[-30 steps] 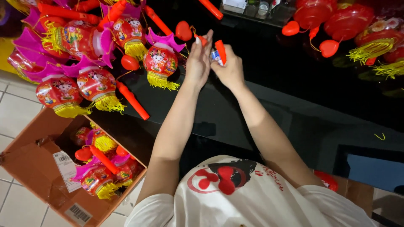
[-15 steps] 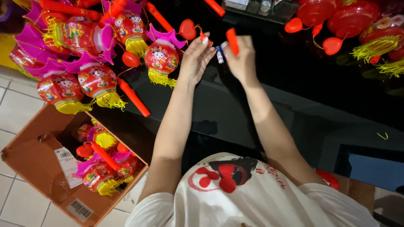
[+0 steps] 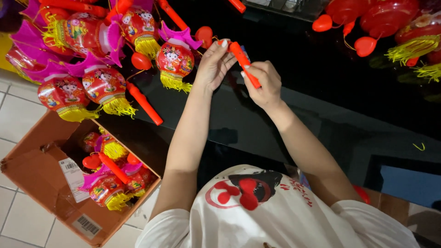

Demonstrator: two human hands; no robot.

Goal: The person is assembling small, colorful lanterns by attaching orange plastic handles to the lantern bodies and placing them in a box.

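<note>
Holding the orange stick handle [image 3: 244, 63] up over the black tabletop [image 3: 321, 92], I am gripping its lower half in my right hand [image 3: 262, 85], fingers curled shut around it, while my left hand [image 3: 213, 64] is pinching at its top end with thumb and fingertips. What exactly sits under those fingertips is too small to tell (a cap or a hook, perhaps). The stick is tilting up and to the left, clear of the tabletop, with both hands meeting on it.

Judging from this, I am working on the tip of the handle, fitting or adjusting something there. The next move is calling for a steady right grip so the stick is not twisting, and a fine pinch from the left at the very end.

Just beside my left hand a red lantern with a yellow tassel [image 3: 174, 62] is lying on the tabletop, with more lanterns [image 3: 87, 87] heaped to the left. A cardboard box [image 3: 41, 179] on the tiled floor is holding further lanterns. Red heart-shaped pieces [image 3: 365, 45] are lying well apart, toward the far right.
</note>
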